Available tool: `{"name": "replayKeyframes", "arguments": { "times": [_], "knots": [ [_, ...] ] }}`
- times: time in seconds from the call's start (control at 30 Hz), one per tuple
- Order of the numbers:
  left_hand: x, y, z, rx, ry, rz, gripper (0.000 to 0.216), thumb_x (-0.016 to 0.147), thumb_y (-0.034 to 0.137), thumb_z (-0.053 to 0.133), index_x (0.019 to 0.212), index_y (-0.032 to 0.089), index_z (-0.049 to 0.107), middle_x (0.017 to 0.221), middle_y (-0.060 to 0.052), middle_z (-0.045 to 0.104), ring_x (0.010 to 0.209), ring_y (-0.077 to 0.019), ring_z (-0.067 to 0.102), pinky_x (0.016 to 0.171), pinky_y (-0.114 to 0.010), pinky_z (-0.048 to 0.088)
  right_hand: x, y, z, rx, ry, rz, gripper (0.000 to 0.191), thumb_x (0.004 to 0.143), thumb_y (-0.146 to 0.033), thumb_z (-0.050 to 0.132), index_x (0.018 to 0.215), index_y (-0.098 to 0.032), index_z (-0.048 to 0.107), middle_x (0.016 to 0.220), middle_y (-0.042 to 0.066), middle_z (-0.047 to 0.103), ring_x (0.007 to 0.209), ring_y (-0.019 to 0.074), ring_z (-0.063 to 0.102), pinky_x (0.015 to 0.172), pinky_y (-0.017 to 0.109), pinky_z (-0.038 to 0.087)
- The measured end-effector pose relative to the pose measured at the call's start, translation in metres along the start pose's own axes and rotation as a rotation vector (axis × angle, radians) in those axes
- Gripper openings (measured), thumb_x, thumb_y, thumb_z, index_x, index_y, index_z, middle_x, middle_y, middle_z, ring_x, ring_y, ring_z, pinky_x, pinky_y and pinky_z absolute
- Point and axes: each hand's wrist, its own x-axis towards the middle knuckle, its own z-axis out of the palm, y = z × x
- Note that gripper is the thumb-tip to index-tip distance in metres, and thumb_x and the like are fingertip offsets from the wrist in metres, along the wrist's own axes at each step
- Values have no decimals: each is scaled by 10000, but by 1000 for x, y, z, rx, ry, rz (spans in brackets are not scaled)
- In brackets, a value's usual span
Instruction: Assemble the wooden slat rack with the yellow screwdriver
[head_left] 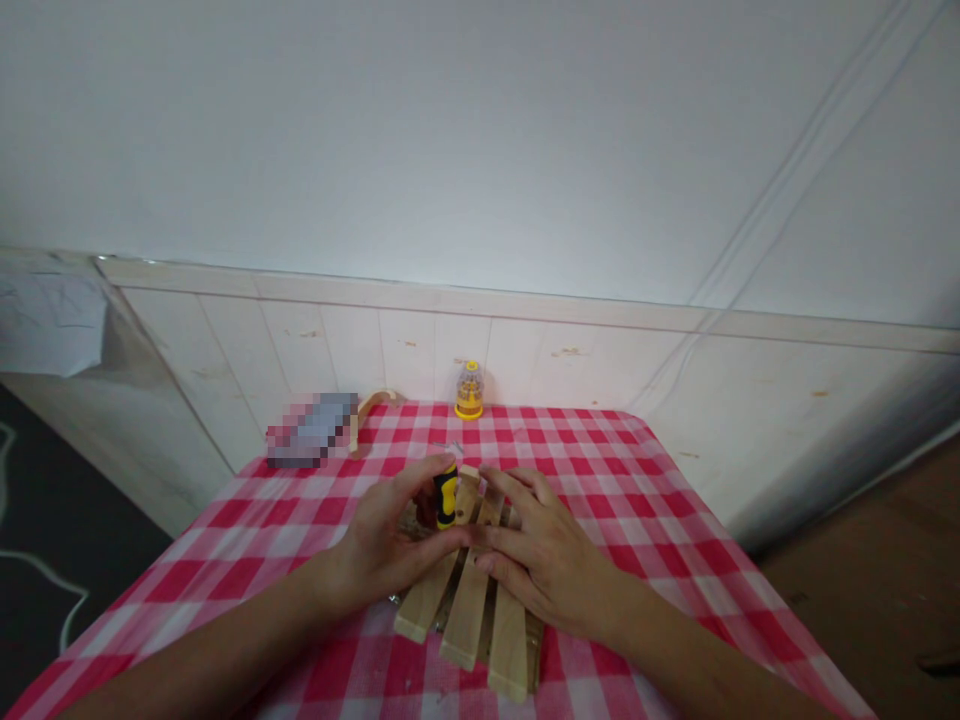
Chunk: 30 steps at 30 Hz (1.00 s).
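Observation:
My left hand point(390, 545) is closed round a short yellow and black screwdriver point(446, 497), held upright over a wooden slat assembly point(471, 610). The assembly is made of three pale slats fanned out on the red and white checked tablecloth point(645, 490). My right hand point(544, 560) lies flat on the slats with its fingers stretched out, its fingertips close to the screwdriver. What lies under my palms is hidden.
A small yellow bit holder with a clear dome point(469, 390) stands at the table's far edge by the wall. A curved wooden piece point(371, 408) and a blurred grey object point(311, 432) lie at the far left. The floor drops away on both sides.

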Motion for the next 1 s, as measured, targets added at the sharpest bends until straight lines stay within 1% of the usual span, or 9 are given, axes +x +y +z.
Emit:
{"name": "replayKeyframes", "arguments": {
  "times": [0.1, 0.2, 0.3, 0.47, 0.6, 0.77, 0.83, 0.93, 1.0],
  "knots": [
    [5, -1, -5, -59, -102, -30, 681, 842, 310, 829, 1441, 299, 503, 1005, -14, 741, 723, -131, 693, 631, -219, 594, 0, 1, 1, -3, -5, -8, 312, 1058, -370, 502, 1235, -261, 734, 1470, 152, 521, 1314, 344, 457, 1063, 575, 478],
    [9, 1, -7, -117, -182, -65, 651, 853, 281, 820, 1425, 315, 513, 1043, -8, 743, 762, -126, 703, 678, -216, 602, 0, 1, 1, -4, -15, -8, 307, 1056, -367, 505, 1211, -247, 741, 1476, 160, 514, 1315, 350, 458, 1065, 583, 472],
    [11, 3, -9, -141, -225, -92, 654, 861, 229, 805, 1429, 335, 499, 1095, -6, 737, 820, -125, 708, 729, -214, 603, 0, 0, 2, -1, -13, -4, 298, 1053, -357, 507, 1175, -241, 753, 1492, 158, 501, 1326, 352, 455, 1072, 582, 466],
    [12, 5, -14, -118, -269, -95, 628, 877, 174, 761, 1424, 319, 489, 1206, -40, 703, 896, -148, 699, 782, -244, 600, -1, 1, 2, 2, -16, -9, 302, 1054, -349, 509, 1227, -254, 738, 1484, 158, 524, 1346, 347, 456, 1089, 581, 451],
    [15, 10, -16, -143, -292, -84, 645, 892, 128, 707, 1452, 329, 461, 1226, -52, 688, 952, -168, 703, 820, -263, 603, 0, 2, 2, 5, -42, -8, 309, 1062, -348, 495, 1227, -255, 739, 1479, 155, 538, 1352, 342, 464, 1099, 591, 437],
    [19, 17, -15, -218, -316, -92, 713, 893, 47, 612, 1503, 362, 421, 1183, -41, 698, 946, -158, 713, 815, -252, 597, 0, 1, 2, 18, -22, -1, 297, 1060, -363, 501, 1190, -271, 752, 1500, 131, 521, 1353, 335, 458, 1101, 579, 440],
    [18, 18, -15, -246, -318, -108, 734, 883, 34, 602, 1513, 363, 416, 1158, -37, 707, 933, -154, 715, 805, -248, 595, 0, 1, 2, 14, -17, 2, 299, 1059, -370, 504, 1188, -270, 754, 1501, 135, 519, 1349, 339, 460, 1097, 579, 446],
    [15, 17, -12, -288, -278, -159, 717, 877, 54, 641, 1499, 353, 446, 1041, -13, 726, 853, -141, 706, 758, -237, 585, 0, 1, 2, -4, -24, 0, 315, 1064, -373, 495, 1229, -266, 741, 1483, 148, 537, 1345, 337, 475, 1098, 585, 444],
    [14, 15, -8, -343, -218, -236, 689, 890, 84, 670, 1488, 350, 457, 979, 0, 732, 810, -135, 703, 724, -233, 578, 0, 1, 2, -12, -27, -10, 325, 1068, -371, 492, 1265, -266, 728, 1482, 152, 543, 1352, 326, 482, 1108, 578, 438]
  ]
}}
